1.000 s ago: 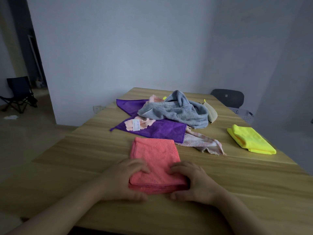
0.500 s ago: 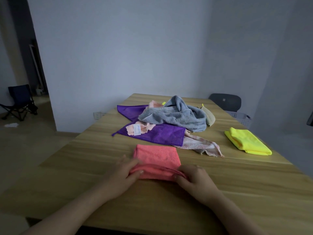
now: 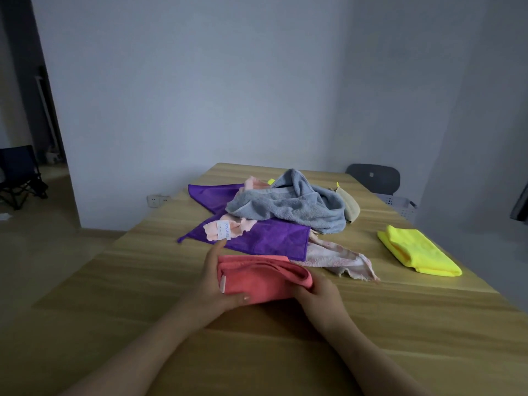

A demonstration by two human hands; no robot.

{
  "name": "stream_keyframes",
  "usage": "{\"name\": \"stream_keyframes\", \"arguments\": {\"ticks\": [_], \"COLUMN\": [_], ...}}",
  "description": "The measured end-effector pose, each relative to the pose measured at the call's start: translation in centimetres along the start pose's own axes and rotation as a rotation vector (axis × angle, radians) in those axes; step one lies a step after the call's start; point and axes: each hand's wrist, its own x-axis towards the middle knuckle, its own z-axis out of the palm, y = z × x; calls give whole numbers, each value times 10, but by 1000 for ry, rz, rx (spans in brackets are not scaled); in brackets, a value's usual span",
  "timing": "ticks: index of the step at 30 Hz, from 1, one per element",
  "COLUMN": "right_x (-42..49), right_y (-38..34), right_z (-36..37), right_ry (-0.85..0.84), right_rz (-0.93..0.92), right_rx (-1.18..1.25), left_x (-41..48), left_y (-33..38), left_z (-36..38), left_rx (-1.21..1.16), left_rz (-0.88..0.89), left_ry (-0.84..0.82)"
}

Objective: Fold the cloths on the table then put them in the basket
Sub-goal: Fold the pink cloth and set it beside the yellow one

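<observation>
A coral-red cloth [image 3: 257,278] lies folded on the wooden table [image 3: 400,324] in front of me. My left hand [image 3: 213,284] grips its left end, thumb on top and fingers behind. My right hand [image 3: 320,292] grips the right end, where the fold bulges up. Behind it lies a heap of unfolded cloths: a purple one [image 3: 265,237], a grey towel [image 3: 288,205], a pale pink one [image 3: 228,228] with a label, and a frayed pink one [image 3: 337,260]. A folded yellow cloth [image 3: 417,250] lies at the right. The white basket [image 3: 398,202] stands beyond the table's far right edge.
A dark chair back [image 3: 373,178] rises behind the basket at the far right. A beige cloth [image 3: 350,205] sits at the heap's right end. On the floor to the far left there is a folding chair [image 3: 18,175]. Walls stand close behind the table.
Both hands lifted the near edge of the coral-red cloth and carried it away from me, so the cloth is now half as deep. The camera tilted up a little.
</observation>
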Motion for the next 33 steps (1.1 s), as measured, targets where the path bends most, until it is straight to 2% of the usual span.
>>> {"name": "stream_keyframes", "arguments": {"ticks": [3,6,11,15,20,26,28,31,33], "right_x": [11,26,38,36,36,44,38,29,26], "right_y": [3,6,6,5,7,2,0,-4,-4], "right_z": [5,8,21,24,27,29,31,32,33], "right_ry": [29,80,205,256,233,211,275,382,191], "right_rz": [42,110,240,220,160,233,150,-278,-443], "right_rx": [26,25,48,26,-168,-308,-399,-523,-606], "left_x": [13,21,22,21,18,23,22,27,30], "left_y": [3,6,3,3,6,10,5,0,0], "left_z": [7,13,16,15,19,23,22,21,21], "left_rx": [50,67,206,278,402,670,712,794,816], "left_rz": [-37,-9,-74,-78,-142,-288,-262,-152,-209], "left_ry": [165,245,249,283,382,405,372,202,96]}}
